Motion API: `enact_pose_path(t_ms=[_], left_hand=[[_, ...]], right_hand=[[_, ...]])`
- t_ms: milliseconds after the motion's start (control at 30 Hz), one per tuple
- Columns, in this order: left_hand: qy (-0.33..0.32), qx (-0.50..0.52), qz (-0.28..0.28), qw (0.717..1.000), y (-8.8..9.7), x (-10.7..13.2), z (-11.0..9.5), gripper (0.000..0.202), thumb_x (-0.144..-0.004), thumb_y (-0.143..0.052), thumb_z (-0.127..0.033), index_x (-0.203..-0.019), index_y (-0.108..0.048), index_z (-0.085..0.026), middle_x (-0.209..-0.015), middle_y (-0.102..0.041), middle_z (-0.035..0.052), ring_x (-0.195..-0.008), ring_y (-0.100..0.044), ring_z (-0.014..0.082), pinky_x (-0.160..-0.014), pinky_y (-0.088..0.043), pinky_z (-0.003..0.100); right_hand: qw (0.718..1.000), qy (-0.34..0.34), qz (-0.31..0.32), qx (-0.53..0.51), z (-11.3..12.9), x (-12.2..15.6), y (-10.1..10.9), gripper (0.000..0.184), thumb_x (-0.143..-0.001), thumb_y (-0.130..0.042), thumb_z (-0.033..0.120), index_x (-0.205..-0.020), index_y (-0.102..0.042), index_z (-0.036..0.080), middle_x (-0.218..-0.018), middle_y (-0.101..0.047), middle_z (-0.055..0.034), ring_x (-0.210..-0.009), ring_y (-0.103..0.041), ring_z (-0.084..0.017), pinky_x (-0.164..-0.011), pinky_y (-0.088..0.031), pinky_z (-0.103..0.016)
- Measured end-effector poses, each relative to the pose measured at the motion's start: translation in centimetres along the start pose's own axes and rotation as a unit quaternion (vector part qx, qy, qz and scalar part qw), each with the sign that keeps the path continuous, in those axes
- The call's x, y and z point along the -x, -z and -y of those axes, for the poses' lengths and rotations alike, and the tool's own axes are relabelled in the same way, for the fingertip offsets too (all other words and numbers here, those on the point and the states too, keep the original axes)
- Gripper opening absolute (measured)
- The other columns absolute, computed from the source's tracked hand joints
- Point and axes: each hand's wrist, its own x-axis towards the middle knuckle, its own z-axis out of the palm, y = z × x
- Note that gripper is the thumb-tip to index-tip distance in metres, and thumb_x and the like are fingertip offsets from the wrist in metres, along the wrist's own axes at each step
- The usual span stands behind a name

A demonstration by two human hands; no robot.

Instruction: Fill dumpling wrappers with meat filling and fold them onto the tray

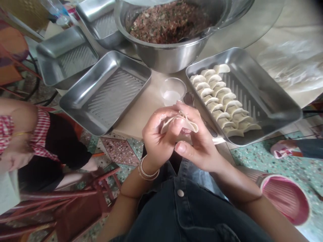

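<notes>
Your left hand and right hand hold the pale half-folded dough dumpling, fingers pinched narrow on its seam, off the counter at 8 o'clock from the ribbed steel tray, so uneven squeezing could likely tear it and spill filling.

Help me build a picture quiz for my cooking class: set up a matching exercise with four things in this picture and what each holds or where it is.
Things
1. unfinished dumpling
2. steel bowl
3. tray on the right
4. small clear cup

States
A. holds rows of folded dumplings
B. full of minced filling
C. pinched between the left hand and right hand
D. holds a little whitish liquid

Pairs: 1-C, 2-B, 3-A, 4-D
</notes>
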Motion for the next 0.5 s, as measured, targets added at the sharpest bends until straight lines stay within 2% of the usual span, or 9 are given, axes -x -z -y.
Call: enact_pose_path(t_ms=[67,167,267,400,500], left_hand=[[0.024,0.032,0.011,0.999,0.2,0.0,0.1,0.012,-0.088,-0.061,-0.028,-0.1,-0.058,-0.031,-0.091,-0.067,-0.0049,-0.065,-0.065,0.0086,-0.058,-0.053,0.022],[0.097,0.086,0.06,0.99,0.5,-0.1,0.1,0.029,-0.087,-0.062,-0.038,-0.114,-0.052,-0.035,-0.094,-0.066,-0.0041,-0.052,-0.059,0.0065,-0.046,-0.048,0.02],[0.114,0.105,0.092,0.984,0.6,-0.2,-0.1,0.027,-0.088,-0.058,-0.042,-0.114,-0.059,-0.032,-0.092,-0.067,-0.0016,-0.049,-0.055,0.0056,-0.046,-0.047,0.02],[0.055,0.112,0.034,0.992,0.4,-0.5,-0.2,0.015,-0.092,-0.053,-0.036,-0.099,-0.065,-0.029,-0.091,-0.068,-0.0017,-0.052,-0.056,0.0056,-0.052,-0.049,0.022],[0.023,0.1,-0.007,0.995,0.2,-0.5,0.0,0.012,-0.091,-0.055,-0.034,-0.088,-0.065,-0.028,-0.096,-0.065,-0.0021,-0.054,-0.055,0.0062,-0.054,-0.049,0.025]], right_hand=[[1.0,0.024,0.003,0.009,0.1,-0.3,0.1,0.063,-0.087,-0.059,0.045,-0.144,-0.032,0.037,-0.139,-0.045,-0.0004,-0.137,-0.033,-0.022,-0.118,-0.028,-0.048],[0.999,0.041,0.009,0.002,0.2,-0.6,0.1,0.059,-0.087,-0.058,0.047,-0.141,-0.037,0.036,-0.134,-0.048,-0.0014,-0.136,-0.034,-0.023,-0.118,-0.028,-0.049],[0.999,0.043,0.015,-0.001,0.1,-0.4,0.0,0.064,-0.086,-0.06,0.046,-0.143,-0.033,0.036,-0.139,-0.044,-0.0012,-0.137,-0.033,-0.023,-0.118,-0.029,-0.049],[0.996,-0.038,0.027,-0.074,-0.2,0.8,-0.7,0.088,-0.084,-0.062,0.045,-0.15,-0.004,0.039,-0.155,-0.02,-0.003,-0.142,-0.027,-0.026,-0.116,-0.031,-0.054],[0.993,-0.067,0.057,-0.084,-0.5,1.6,-1.5,0.095,-0.082,-0.063,0.043,-0.15,0.003,0.039,-0.158,-0.013,-0.0021,-0.146,-0.018,-0.029,-0.118,-0.024,-0.056]])
